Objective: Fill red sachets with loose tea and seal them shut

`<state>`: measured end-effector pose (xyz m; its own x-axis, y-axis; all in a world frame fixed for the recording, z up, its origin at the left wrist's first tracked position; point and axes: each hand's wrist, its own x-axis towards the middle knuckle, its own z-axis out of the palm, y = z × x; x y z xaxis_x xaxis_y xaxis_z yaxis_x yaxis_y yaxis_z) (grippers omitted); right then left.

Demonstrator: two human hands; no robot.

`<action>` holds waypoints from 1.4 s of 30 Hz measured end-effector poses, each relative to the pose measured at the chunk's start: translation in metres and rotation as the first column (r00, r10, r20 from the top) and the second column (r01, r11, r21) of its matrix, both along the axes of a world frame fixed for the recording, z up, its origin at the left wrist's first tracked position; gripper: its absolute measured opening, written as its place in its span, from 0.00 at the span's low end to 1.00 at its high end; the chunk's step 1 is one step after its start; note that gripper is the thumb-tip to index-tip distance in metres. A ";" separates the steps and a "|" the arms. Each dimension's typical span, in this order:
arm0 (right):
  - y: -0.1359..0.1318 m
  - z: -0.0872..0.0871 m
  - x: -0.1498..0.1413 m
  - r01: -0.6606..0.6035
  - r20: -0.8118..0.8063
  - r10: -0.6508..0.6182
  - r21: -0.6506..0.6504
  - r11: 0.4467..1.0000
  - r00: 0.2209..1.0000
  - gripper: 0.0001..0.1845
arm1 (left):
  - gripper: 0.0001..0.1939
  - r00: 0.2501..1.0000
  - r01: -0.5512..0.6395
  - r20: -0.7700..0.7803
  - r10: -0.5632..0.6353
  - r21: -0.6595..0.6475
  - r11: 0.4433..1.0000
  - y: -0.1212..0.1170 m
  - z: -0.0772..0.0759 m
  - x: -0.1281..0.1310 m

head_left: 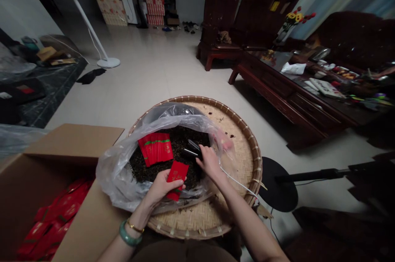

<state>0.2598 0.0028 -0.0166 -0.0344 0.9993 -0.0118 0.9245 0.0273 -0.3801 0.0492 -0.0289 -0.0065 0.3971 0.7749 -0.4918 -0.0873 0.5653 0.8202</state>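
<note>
My left hand point(169, 184) is closed on a small red packet point(179, 173) with gold print, held tilted over the open plastic bag point(115, 171). In my right hand point(210, 161) is a black clamp-like tool point(191, 151) with two narrow jaws, apart from the packet. A white cord point(239, 182) runs from near that hand over the tray's edge. Dark, dry shredded leaves point(138, 171) that look like tea fill the bag. On the leaves lies a fanned stack of red packets point(156, 149) with green stripes, left of the tool.
The bag rests on a round woven bamboo tray point(243, 138) with scattered leaf bits. An open cardboard box point(89, 212) with many red packets point(52, 221) stands at the left. Beyond are a black round stand base point(277, 184), a wooden table point(277, 89) and a white fan point(108, 62).
</note>
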 end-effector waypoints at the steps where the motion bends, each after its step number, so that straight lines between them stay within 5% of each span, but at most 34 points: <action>1: -0.001 0.005 0.006 0.012 -0.094 -0.011 0.004 1.000 0.995 0.28 | 0.28 1.000 -0.005 0.004 0.005 0.001 1.000 0.000 -0.001 -0.001; 5: -0.010 0.032 0.030 -0.029 -0.429 0.012 -0.032 0.999 0.903 0.26 | 0.27 1.000 -0.004 -0.002 0.004 0.031 1.000 0.001 -0.003 -0.002; 9: -0.025 0.054 0.038 -0.252 -0.567 0.120 -0.160 0.954 0.815 0.26 | 0.26 0.999 0.012 -0.049 -0.008 0.072 0.997 0.003 -0.001 -0.001; 13: -0.033 0.060 0.024 -0.362 -0.541 0.210 -0.191 0.912 0.814 0.24 | 0.24 0.995 0.046 -0.087 -0.038 0.099 0.994 0.001 0.000 0.002; 21: -0.032 0.066 -0.002 -0.385 -0.520 0.263 -0.140 0.912 0.813 0.14 | 0.25 0.992 0.046 -0.117 -0.037 0.070 0.996 0.000 -0.001 0.004; 31: -0.028 0.059 0.012 -0.228 -0.667 -0.018 -0.279 0.933 0.745 0.21 | 0.24 0.995 0.046 -0.096 -0.042 0.046 0.998 0.002 0.004 0.004; 37: -0.033 0.059 -0.001 -0.320 -0.567 0.170 -0.176 0.931 0.806 0.18 | 0.25 0.991 0.057 -0.122 -0.051 0.043 0.997 0.003 0.002 0.005; 42: -0.033 0.057 -0.005 -0.295 -0.548 0.149 -0.189 0.937 0.823 0.19 | 0.24 0.988 0.068 -0.140 -0.060 0.052 0.996 0.002 0.005 0.004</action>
